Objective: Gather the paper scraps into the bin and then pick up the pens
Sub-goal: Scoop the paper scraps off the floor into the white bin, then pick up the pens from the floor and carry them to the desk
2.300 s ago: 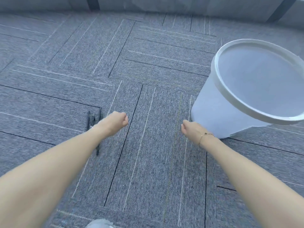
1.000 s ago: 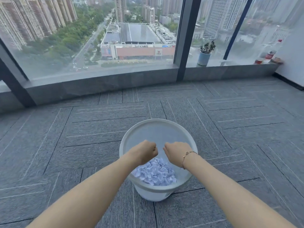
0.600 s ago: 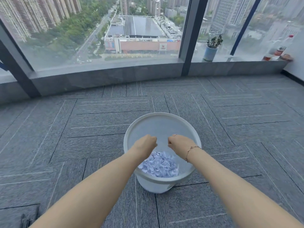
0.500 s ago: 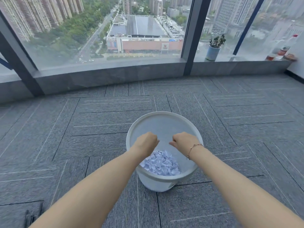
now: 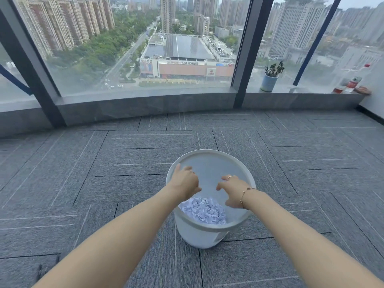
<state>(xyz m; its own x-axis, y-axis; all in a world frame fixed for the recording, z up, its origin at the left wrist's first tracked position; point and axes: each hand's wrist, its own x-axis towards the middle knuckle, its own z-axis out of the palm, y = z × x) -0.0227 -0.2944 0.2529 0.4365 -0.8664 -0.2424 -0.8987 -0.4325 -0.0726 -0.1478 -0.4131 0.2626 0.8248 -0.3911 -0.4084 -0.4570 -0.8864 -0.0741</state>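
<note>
A white round bin (image 5: pixel 209 239) stands on the grey carpet in front of me, with a heap of white paper scraps (image 5: pixel 204 210) at its bottom. Both my hands hover over its opening. My left hand (image 5: pixel 185 181) is above the left part of the rim, fingers spread, palm down, holding nothing. My right hand (image 5: pixel 232 190), with a ring and a thin bracelet, hangs over the right part, fingers spread and empty. Dark pens (image 5: pixel 40 273) show partly at the lower left on the carpet, beside my left forearm.
Grey carpet tiles (image 5: pixel 124 183) run all around the bin. A low stone sill (image 5: pixel 145 104) and tall windows close off the far side. A potted plant (image 5: pixel 270 80) and bottles (image 5: pixel 353 84) sit on the sill at the right. A white wall (image 5: pixel 374 96) stands at far right.
Both hands went from closed fists over the bin to spread, empty fingers. The view tilted up earlier from the floor near the pens to the bin.
</note>
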